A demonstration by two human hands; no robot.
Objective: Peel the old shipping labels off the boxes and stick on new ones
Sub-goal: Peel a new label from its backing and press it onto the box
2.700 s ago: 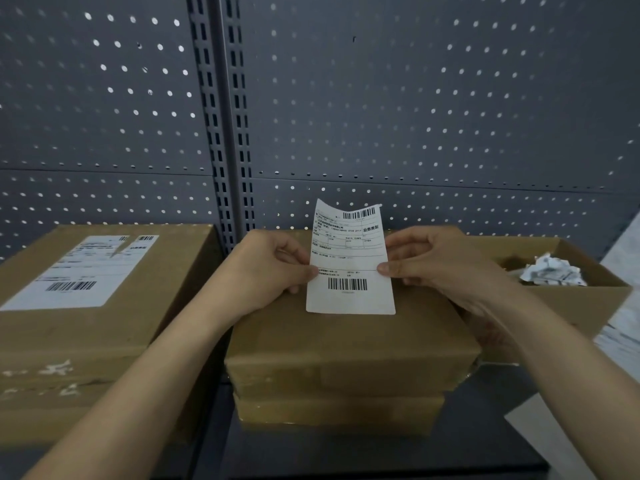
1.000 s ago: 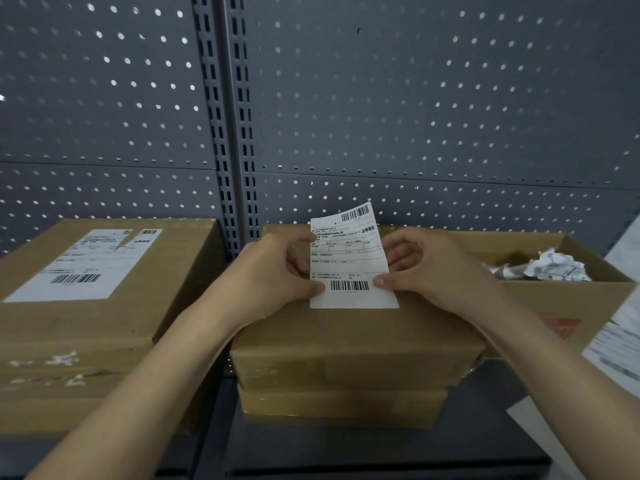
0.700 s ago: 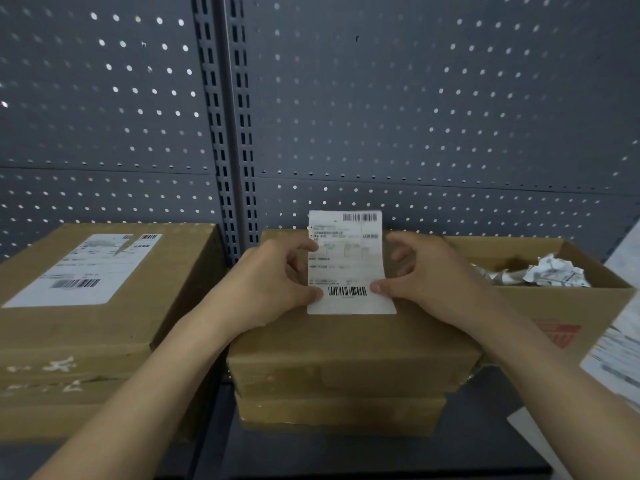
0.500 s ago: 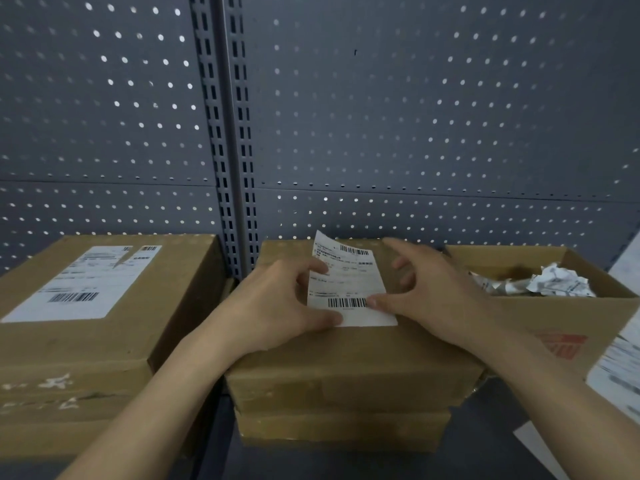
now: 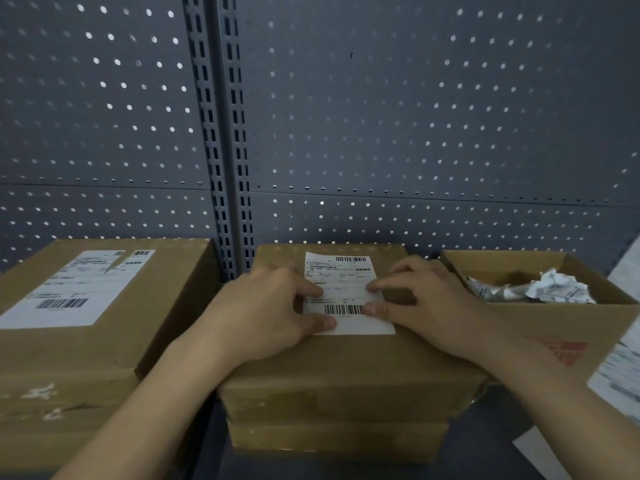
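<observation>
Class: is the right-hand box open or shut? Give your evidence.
Open. The right-hand box has no closed top; its inner walls show, with crumpled paper lying inside.

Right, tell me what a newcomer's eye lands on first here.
Dead centre, a white shipping label lies flat on the top cardboard box of a stack, with the left hand and right hand pressing its sides. At right, an open box holds crumpled labels; a labelled box sits at left.

You face a dim grey perforated back panel (image 5: 415,109), light showing through its holes. Two slotted uprights (image 5: 225,133) split it left of centre; a horizontal seam (image 5: 450,197) crosses it. Dark shelf deck (image 5: 485,452) below.
</observation>
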